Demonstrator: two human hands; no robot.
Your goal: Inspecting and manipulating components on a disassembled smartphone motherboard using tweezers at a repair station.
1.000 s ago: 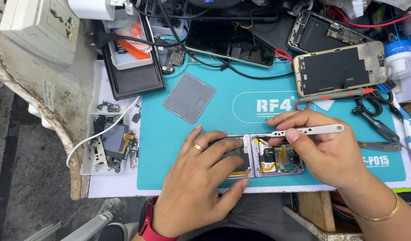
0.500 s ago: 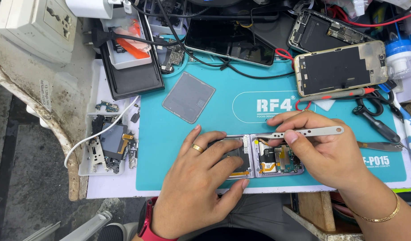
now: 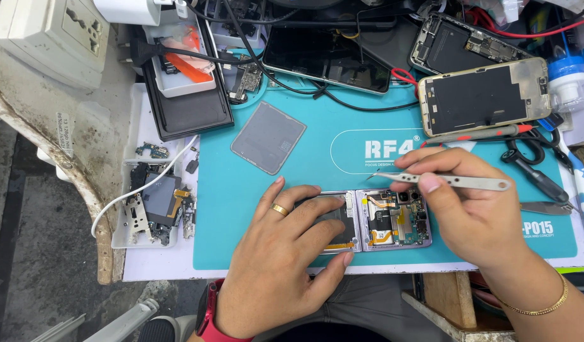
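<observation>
Nothing has shifted since the earlier frames. At lower centre, the left hand (image 3: 276, 269) presses flat on the opened foldable phone (image 3: 368, 220), fingers spread, gripping nothing. Just right, the right hand (image 3: 472, 212) pinches metal tweezers (image 3: 453, 182) above the phone's exposed half. Farther up lies a grey square panel (image 3: 268, 137) on the teal mat (image 3: 317, 161).

Far left: a beige plastic socket block (image 3: 42, 38). Beside it, a black rectangular tray (image 3: 189, 111). Mid-mat: a flat grey square panel (image 3: 268, 137). Far right: a gold-framed opened phone (image 3: 484, 97). Near left: a white tray of small parts (image 3: 154, 202).
</observation>
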